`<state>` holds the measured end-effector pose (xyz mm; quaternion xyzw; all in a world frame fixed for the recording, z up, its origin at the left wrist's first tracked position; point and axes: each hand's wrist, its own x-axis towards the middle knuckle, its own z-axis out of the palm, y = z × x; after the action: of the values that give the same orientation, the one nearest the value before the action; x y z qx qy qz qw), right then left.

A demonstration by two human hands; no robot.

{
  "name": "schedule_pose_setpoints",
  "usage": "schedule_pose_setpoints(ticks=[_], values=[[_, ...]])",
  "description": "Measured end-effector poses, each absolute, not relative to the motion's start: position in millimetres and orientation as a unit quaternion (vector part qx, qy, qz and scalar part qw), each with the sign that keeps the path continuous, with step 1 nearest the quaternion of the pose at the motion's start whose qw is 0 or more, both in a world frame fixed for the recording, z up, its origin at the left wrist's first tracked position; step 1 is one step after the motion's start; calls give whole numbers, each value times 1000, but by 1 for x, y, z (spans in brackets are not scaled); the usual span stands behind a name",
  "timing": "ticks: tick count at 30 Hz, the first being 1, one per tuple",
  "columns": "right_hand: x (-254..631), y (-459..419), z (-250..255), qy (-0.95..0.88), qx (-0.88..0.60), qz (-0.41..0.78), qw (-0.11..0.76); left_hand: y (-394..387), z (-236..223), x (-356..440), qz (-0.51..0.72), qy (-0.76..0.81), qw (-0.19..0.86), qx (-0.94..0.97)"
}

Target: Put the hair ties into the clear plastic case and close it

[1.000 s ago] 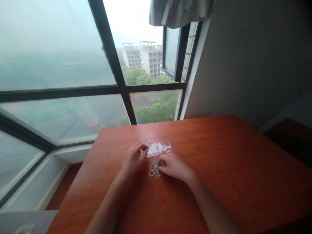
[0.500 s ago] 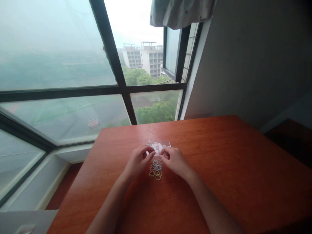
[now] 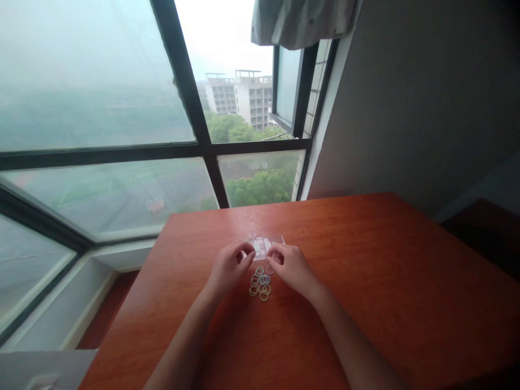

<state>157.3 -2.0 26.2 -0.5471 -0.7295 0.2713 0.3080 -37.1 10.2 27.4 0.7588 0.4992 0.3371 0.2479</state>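
On the far side of the ring pile, my left hand (image 3: 231,265) is closed in a pinch, with what looks like a small ring (image 3: 258,253) at its fingertips. My right hand (image 3: 293,266) is pinched too, close to the left; whatever its fingers hold is hidden. Just beyond both hands lies a clear plastic box (image 3: 260,245), partly covered by the fingers. Several thin rings (image 3: 264,279), pale, bluish and yellowish, lie loosely overlapped on the table between my wrists. Small shiny pieces (image 3: 251,237) show at the box's left side, too small to name.
The reddish-brown wooden table (image 3: 377,271) reaches to a dark-framed window (image 3: 209,149) at the back. A grey curtain (image 3: 303,24) hangs above, by an open window pane (image 3: 288,86). A grey wall (image 3: 406,108) rises on the right.
My left fingertips have drawn slightly left, and a ring shows at them. The clear piece behind my right hand now appears as a narrow upright edge. The ring pile looks unchanged.
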Motion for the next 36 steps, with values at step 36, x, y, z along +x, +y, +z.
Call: schedule_pose_setpoints(ticks=[36], values=[[155, -11, 20, -792, -515, 279, 173, 16, 22, -54, 304, 558, 162, 755]])
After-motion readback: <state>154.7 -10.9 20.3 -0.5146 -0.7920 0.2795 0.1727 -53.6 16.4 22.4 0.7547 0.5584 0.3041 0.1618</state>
